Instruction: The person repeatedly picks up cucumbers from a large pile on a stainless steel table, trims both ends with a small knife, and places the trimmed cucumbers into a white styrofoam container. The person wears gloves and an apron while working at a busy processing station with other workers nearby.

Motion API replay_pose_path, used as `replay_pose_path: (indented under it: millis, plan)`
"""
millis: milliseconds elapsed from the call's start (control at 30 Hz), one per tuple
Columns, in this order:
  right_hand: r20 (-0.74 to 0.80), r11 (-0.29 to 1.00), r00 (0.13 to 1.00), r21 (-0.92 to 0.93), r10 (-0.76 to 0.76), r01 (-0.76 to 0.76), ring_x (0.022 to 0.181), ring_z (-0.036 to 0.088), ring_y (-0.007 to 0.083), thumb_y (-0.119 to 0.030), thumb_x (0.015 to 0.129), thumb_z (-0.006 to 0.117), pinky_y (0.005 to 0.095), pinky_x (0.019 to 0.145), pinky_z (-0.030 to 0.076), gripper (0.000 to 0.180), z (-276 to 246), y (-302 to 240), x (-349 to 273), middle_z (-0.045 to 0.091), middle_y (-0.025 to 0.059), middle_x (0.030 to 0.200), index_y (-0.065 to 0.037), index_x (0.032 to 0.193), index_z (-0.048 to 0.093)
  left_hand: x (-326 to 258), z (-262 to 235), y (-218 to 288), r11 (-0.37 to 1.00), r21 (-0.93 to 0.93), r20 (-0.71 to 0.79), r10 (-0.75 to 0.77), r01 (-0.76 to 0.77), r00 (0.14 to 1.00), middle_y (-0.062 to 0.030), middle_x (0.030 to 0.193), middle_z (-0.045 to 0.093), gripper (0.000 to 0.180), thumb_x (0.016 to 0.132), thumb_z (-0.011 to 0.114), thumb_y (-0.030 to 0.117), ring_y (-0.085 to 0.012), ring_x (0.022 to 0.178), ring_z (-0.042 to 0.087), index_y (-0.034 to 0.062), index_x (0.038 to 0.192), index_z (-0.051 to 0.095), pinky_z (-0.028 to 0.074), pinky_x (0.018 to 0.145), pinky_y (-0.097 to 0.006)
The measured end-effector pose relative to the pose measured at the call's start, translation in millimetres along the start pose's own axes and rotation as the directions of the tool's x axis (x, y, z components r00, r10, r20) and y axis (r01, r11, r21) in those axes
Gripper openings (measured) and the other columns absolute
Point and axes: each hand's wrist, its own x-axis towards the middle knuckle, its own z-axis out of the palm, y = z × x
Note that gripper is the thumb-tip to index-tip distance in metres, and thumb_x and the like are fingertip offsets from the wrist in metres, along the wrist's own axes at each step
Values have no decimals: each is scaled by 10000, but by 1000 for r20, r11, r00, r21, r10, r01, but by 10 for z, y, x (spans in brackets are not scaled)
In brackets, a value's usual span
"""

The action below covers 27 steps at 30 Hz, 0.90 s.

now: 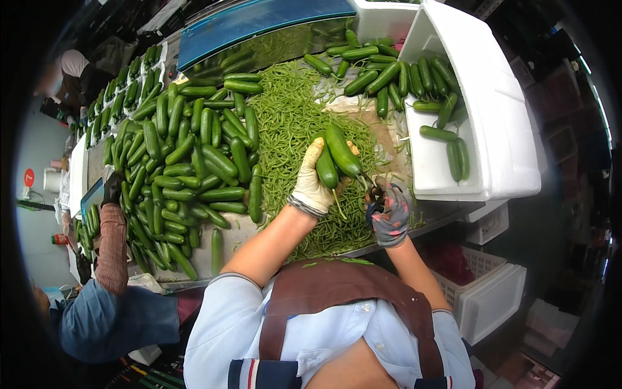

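Cucumbers (341, 152), a pair, lie in the left hand's (313, 178) grasp above the beans (285, 117); the right hand (390, 211) curls at one tip, its contents unclear. A steady grip, left fingertips clear of that tip, should serve best.

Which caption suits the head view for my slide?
Cream-gloved left hand holds two long, glossy green cucumbers over a heap of slender green beans; grey-gloved right hand at one's lower end.
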Motion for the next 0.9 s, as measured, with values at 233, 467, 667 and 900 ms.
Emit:
replay_pose_path:
  millis: [233, 467, 667, 900]
  plan:
    - [235, 590, 833, 611, 501, -527, 946, 534, 158, -268, 725, 681, 243, 796, 452, 548, -23, -148, -191, 519, 70, 1153, 6, 1147, 464, 11, -1, 76, 996, -88, 123, 13, -2, 992, -151, 990, 547, 512, 771, 625, 349, -263, 899, 556, 3, 1106, 452, 488, 786, -376]
    - [63, 939, 987, -305, -150, 162, 724, 517, 263, -193, 724, 565, 361, 655, 442, 452, -8, -350, 259, 553, 106, 879, -49, 1148, 496, -21, 29, 35, 998, -47, 70, 54, -51, 996, -148, 980, 547, 508, 785, 600, 374, -259, 899, 554, 9, 1105, 452, 483, 782, -388]
    - [100, 988, 995, -151, -19, 34, 673, 495, 279, -201, 694, 564, 372, 626, 434, 472, 140, -100, 55, 504, 97, 761, -56, 1140, 506, -46, 61, 20, 991, -122, -46, 57, -62, 997, -147, 979, 553, 486, 791, 591, 379, -266, 885, 558, 32, 1103, 456, 483, 775, -400]
    - [96, 945, 988, -295, -120, 143, 654, 489, 288, -218, 713, 551, 393, 641, 418, 463, 104, -272, 258, 502, 101, 770, -55, 1143, 501, -59, -20, 51, 982, -180, -89, 45, -61, 995, -147, 988, 555, 467, 789, 593, 376, -273, 885, 560, 45, 1092, 466, 483, 771, -420]
